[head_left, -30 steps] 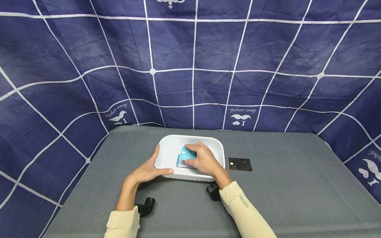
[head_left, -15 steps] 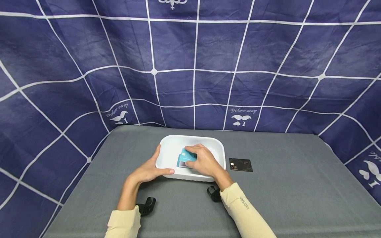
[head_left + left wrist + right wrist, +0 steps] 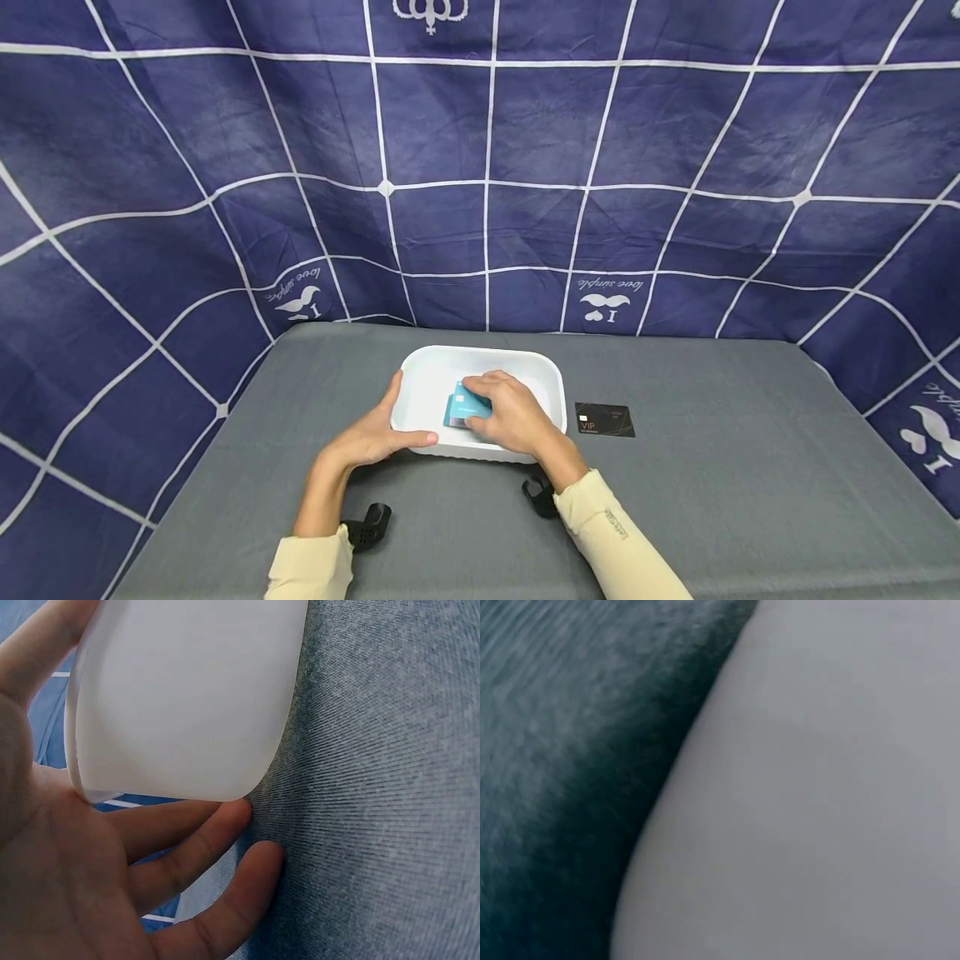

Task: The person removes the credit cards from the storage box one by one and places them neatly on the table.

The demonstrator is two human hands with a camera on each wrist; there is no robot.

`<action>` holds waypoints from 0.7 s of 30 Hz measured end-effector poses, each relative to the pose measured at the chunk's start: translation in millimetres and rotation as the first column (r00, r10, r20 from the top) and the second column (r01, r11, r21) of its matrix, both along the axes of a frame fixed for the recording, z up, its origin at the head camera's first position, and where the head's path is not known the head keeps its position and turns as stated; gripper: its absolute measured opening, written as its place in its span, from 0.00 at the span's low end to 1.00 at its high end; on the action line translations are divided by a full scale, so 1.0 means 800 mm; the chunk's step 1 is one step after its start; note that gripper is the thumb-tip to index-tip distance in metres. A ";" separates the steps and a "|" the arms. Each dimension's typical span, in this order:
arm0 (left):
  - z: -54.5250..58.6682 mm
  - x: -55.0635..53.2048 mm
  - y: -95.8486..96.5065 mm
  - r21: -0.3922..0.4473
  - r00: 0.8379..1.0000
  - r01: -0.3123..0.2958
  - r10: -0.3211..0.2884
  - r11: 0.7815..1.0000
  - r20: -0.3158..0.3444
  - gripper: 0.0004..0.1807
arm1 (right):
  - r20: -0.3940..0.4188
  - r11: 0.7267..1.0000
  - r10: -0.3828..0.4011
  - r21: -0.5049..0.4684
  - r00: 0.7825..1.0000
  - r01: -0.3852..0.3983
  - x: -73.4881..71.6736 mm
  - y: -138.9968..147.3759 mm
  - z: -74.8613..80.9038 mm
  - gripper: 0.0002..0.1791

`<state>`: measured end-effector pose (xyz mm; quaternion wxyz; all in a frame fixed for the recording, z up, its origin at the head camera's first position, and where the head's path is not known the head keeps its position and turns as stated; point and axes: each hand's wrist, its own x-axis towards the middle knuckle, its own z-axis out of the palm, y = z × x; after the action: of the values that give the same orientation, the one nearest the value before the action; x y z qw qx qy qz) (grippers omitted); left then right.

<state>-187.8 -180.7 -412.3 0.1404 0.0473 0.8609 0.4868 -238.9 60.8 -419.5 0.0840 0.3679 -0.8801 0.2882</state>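
Note:
A white plastic tray [image 3: 429, 379] stands on the grey cloth-covered table. My left hand [image 3: 367, 435] holds its left end, thumb over the near side and fingers around the corner; in the left wrist view the fingertips [image 3: 238, 813] come under the tray wall [image 3: 187, 697]. Inside the tray, my right hand [image 3: 513, 414] pinches a light-blue bank card [image 3: 468, 406] between thumb and fingers. Beneath it lies another bluish card [image 3: 447, 412], mostly covered. In the right wrist view only the tray's outer wall [image 3: 795, 795] and table cloth show; that hand is hidden there.
A black VIP card [image 3: 604, 420] lies flat on the table to the right of the tray. Black wrist cameras hang beside the left wrist [image 3: 369, 527] and the right wrist [image 3: 540, 497]. A blue curtain [image 3: 540, 225] with white lines closes off the back.
The pinched blue card has come slightly down and nearer, now covering more of the card beneath. My left hand keeps its hold on the tray. The head view has tilted a little.

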 end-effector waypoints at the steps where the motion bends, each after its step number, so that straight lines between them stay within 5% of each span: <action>1: 0.000 0.000 0.000 -0.003 1.000 -0.002 0.002 1.000 0.004 0.70 | -0.002 1.000 -0.002 0.000 1.000 0.002 0.001 0.001 0.001 0.30; 21: -0.001 0.000 -0.001 0.012 1.000 -0.002 0.002 1.000 -0.005 0.70 | 0.032 1.000 0.016 -0.001 0.999 -0.016 0.020 0.032 0.024 0.30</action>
<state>-187.9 -181.5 -413.2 0.1376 0.0483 0.8583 0.4920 -222.8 86.2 -400.5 0.0680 0.3701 -0.8782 0.2952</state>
